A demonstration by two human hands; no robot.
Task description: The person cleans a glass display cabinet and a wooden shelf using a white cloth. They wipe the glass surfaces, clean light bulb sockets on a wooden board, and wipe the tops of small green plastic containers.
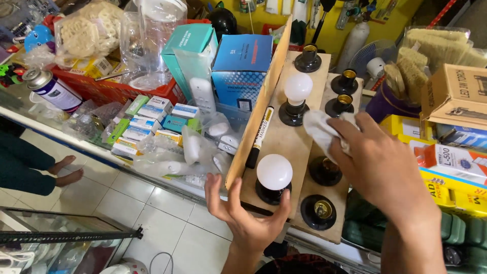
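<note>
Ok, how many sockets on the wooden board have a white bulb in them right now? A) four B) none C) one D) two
D: two white bulbs sit in sockets on the board, a near bulb by the left hand and a far bulb; the other sockets are bare, while the right hand presses a cloth on the board.

**Colours on the wooden board**

Pale brown wooden board [284, 137]; white bulbs [274, 171] in black sockets [317, 211] with brassy centres. White cloth [320, 130]. Black marker [259, 137] with a white-and-yellow band. Blue box [242, 61], teal box [188, 43], red basket [109, 89], yellow wall [335, 30].
</note>
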